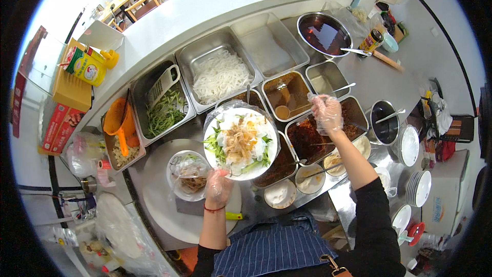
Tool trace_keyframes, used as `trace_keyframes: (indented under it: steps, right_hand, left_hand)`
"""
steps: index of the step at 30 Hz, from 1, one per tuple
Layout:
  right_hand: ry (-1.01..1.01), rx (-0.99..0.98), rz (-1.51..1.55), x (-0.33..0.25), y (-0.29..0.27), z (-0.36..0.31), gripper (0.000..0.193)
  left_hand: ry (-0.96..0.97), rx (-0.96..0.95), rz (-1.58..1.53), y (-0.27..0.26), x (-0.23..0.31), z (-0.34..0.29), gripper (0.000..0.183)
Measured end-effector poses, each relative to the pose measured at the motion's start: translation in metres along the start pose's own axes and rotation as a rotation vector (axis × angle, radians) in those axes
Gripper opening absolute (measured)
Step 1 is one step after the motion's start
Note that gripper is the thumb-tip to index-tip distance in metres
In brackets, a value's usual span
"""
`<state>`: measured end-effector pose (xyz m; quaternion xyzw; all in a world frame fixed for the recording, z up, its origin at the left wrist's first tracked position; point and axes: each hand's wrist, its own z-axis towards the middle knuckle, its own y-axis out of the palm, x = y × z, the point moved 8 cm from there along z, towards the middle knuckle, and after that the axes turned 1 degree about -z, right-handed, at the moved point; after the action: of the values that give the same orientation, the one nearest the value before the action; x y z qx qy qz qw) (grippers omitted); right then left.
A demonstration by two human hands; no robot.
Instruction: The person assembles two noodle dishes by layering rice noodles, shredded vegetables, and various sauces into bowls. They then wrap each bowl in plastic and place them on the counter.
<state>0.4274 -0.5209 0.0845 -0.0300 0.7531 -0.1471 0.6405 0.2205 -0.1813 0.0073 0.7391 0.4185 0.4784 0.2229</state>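
Note:
My left hand, in a clear glove, grips the near rim of a white bowl with clear plastic film around it. White noodles, cucumber shreds and a pale brown topping fill this bowl. My right hand, also gloved, is closed over the sauce trays at the right. Its fingers are on the handle of a ladle, whose round end lies in a tray of brown sauce. Just below that hand is a tray of dark red chili sauce.
Steel trays hold white noodles and cucumber shreds with a grater. A second bowl and a green-handled cleaver lie on the round board. A bowl of dark red liquid stands behind; stacked plates are right.

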Motion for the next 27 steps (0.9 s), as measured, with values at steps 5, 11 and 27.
trace_keyframes:
  steps: [5,11,27]
  right_hand:
    - [-0.187,-0.087,-0.027,-0.102,-0.018,-0.045,0.017]
    - [-0.663,-0.381,-0.180,-0.175,0.015,-0.128,0.014]
    - [-0.126,0.164,0.230,-0.022,-0.029,-0.007,0.021]
  left_hand:
    - [-0.017,-0.127,0.007,0.009,-0.006,0.004,0.031]
    - [0.376,-0.222,0.841,0.039,0.002,0.010,0.022]
    - [0.140,-0.284,0.223,0.034,-0.002,0.016,0.048]
